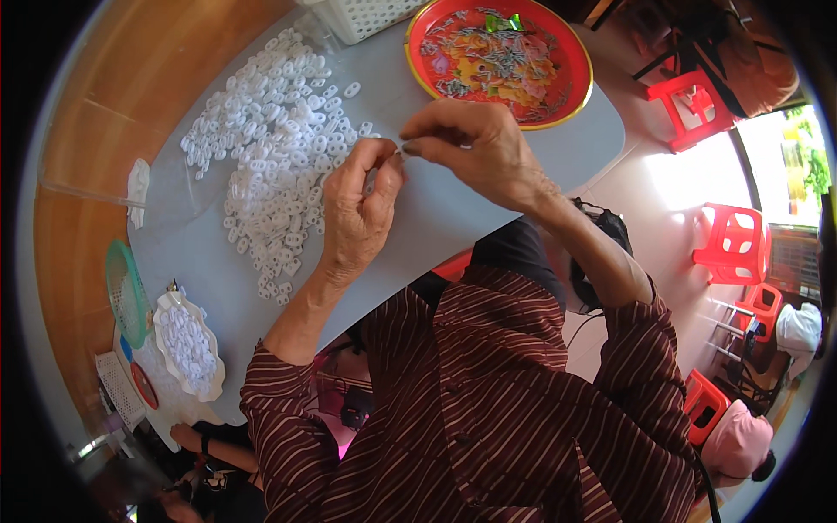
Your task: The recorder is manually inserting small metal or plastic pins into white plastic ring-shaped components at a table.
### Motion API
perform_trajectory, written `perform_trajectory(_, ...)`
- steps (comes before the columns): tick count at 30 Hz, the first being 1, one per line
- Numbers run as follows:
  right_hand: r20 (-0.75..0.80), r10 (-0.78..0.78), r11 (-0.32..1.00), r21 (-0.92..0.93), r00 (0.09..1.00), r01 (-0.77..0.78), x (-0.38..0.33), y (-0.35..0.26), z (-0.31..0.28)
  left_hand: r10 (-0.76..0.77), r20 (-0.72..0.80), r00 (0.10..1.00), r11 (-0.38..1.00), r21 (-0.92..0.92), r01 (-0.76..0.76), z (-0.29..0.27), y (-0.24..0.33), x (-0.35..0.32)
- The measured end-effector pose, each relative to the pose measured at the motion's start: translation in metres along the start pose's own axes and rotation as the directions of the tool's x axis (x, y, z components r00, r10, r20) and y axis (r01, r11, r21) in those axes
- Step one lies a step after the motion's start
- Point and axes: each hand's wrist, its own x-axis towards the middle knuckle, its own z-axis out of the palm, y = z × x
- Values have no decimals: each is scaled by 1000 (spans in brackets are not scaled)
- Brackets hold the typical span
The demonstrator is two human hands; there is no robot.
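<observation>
White piece (399,152), long axis unclear

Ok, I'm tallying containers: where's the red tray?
Head view: the red tray is on the table, right of top centre, beyond the right hand.

The hands (357,200) (493,152) mostly hide the small piece (400,152) between them; the top edge crops a basket (366,21).
</observation>
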Motion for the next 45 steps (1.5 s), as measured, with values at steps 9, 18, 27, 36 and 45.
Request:
perform_trajectory(9,-51,62,993,108,997,-56,-8,-1,14,-172,24,985,912,-375,169,5,-10,-7)
perform_trajectory(18,-171,-171,951,-284,970,118,19,11,-34,-283,66,957,839,-466,280,7,-11,-11)
perform_trajectory(27,157,-130,677,-707,979,204,59,45,-85,-224,120,967,917,-309,251,8,-1,-8)
perform_trajectory(36,221,-75,513,-827,972,227,72,37,-74,-219,131,967,921,-299,249,8,-1,-8)
perform_trajectory(45,-75,-62,896,-444,995,22,61,48,-95,-170,117,978,937,-288,198,7,-2,-8)
